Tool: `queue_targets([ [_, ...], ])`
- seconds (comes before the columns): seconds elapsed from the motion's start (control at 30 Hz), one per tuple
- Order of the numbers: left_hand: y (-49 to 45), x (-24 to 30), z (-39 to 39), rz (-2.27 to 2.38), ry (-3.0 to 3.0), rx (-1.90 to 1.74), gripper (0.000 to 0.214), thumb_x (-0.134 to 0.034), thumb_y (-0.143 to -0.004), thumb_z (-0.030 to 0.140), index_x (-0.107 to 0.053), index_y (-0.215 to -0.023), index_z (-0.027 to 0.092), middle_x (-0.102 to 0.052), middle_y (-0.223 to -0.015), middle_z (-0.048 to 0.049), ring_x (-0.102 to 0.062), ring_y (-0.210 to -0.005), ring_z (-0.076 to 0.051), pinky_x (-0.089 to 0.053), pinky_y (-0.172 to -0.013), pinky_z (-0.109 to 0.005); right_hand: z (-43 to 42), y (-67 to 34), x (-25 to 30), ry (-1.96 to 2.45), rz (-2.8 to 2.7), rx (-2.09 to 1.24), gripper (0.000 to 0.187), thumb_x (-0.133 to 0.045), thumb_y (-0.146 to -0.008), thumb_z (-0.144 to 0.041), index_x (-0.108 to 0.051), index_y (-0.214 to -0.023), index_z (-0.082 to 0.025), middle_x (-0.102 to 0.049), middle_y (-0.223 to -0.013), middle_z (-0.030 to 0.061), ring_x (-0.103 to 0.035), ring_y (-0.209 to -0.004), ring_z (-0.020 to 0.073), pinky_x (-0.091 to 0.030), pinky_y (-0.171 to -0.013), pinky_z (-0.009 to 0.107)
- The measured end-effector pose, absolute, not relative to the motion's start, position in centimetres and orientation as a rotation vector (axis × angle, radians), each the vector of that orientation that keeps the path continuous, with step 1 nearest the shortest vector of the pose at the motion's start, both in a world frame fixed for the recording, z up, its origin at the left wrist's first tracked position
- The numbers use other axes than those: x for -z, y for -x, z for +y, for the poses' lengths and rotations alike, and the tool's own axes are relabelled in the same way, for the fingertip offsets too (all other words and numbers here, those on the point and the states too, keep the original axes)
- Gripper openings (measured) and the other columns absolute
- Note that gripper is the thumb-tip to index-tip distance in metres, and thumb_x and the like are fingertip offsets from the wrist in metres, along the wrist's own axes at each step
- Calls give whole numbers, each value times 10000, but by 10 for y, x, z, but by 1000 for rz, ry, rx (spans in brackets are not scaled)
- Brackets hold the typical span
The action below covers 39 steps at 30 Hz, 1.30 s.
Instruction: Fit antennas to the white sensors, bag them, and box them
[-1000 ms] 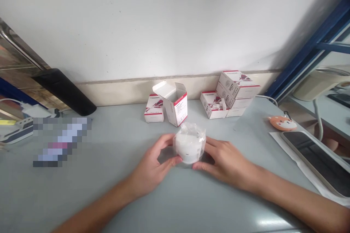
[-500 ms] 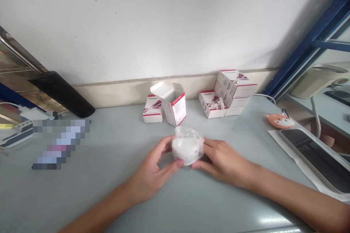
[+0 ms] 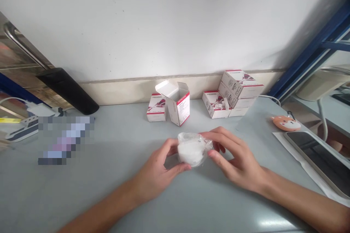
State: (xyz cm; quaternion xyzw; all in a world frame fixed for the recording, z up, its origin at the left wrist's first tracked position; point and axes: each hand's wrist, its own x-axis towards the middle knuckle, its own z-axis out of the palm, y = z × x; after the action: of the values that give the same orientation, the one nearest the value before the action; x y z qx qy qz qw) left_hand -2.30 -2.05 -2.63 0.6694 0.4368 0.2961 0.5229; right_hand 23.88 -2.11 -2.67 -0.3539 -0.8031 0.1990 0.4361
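Observation:
A round white detector in a clear plastic bag is held a little above the grey table, gripped between both hands. My left hand cups its left side, with thumb and fingers on the plastic. My right hand holds the right side, its fingers reaching over the top of the bag. Behind the hands stand an open white-and-red box labelled DETECTOR and a smaller closed box. The bag's wrinkles hide the device's surface details.
More white-and-red boxes are stacked at the back right against the wall. A phone lies on a white sheet at right, near an orange fox-shaped toy. A power strip and a pixelated item are at left.
My right hand has turned, its fingers now lifted over the bag's top. The bagged detector has shifted slightly right and tilted between my hands.

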Motion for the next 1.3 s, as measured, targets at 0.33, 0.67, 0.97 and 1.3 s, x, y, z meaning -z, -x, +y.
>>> queue_targets([
  [0.33, 28, 31, -26, 947, -1696, -930, 372, -612, -1055, 345, -561, -1422, 325, -636, -1505, -62, -648, -1336, -226, -535, -1121, -336, -21, -237, 12, 871, -1880, -307, 184, -662, -965, -101, -619, -1092, -226, -660, -918, 9, -538, -698, 113, -465, -613, 272],
  [0.67, 28, 35, -25, 939, -1637, -898, 381, -646, -1038, 353, -562, -1407, 314, -645, -1495, -78, -637, -1355, -246, -611, -971, -293, -22, -238, 8, 934, -1892, -288, 185, -669, -967, -128, -636, -1117, -231, -652, -930, 9, -531, -670, 112, -462, -601, 280],
  [0.97, 27, 37, -27, 953, -1659, -899, 377, -654, -1033, 352, -556, -1394, 297, -691, -1399, -72, -658, -1307, -230, -561, -1073, -352, -27, -236, 9, 912, -1653, -484, 95, -559, -1048, -181, -585, -982, -244, -550, -874, 16, -513, -724, 148, -443, -617, 301],
  [1.3, 25, 30, -24, 930, -1624, -794, 366, -648, -1035, 393, -493, -1350, 288, -640, -1468, -95, -613, -1365, -254, -513, -1104, -392, -21, -240, 7, 906, -2035, -851, 389, -661, -1018, -376, -512, -1364, -278, -636, -1272, 93, -632, -1142, 242, -566, -973, 393],
])
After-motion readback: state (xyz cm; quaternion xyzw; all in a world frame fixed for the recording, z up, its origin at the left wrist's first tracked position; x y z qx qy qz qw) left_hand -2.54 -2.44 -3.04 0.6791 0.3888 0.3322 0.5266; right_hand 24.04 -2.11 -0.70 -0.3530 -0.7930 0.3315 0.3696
